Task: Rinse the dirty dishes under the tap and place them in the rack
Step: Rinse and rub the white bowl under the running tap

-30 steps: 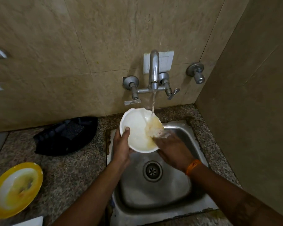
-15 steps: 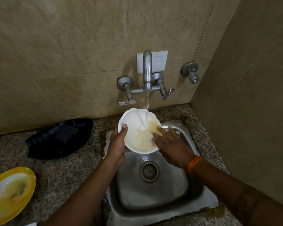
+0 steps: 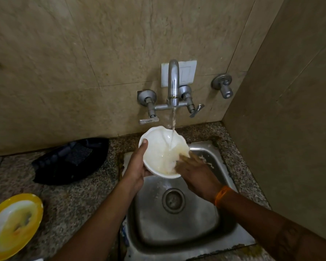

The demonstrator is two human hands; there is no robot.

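A white bowl (image 3: 158,144) is tilted over the steel sink (image 3: 179,228) under the running tap (image 3: 173,83). Water falls into it and pools yellowish at its lower side. My left hand (image 3: 136,164) grips the bowl's left rim, thumb on the edge. My right hand (image 3: 194,171) reaches into the bowl from the right, its fingers blurred against the wet inside. A dirty yellow-rimmed plate (image 3: 12,226) with food smears lies on the counter at the lower left.
A black rack or tray (image 3: 70,161) sits on the granite counter (image 3: 77,202) left of the sink. Tap levers (image 3: 149,120) and a separate valve (image 3: 223,86) stick out from the tiled wall. A side wall closes in on the right.
My right hand's fingers have slid deeper into the bowl and now blur against its inside. The bowl stays under the stream in my left hand. The view has shifted slightly.
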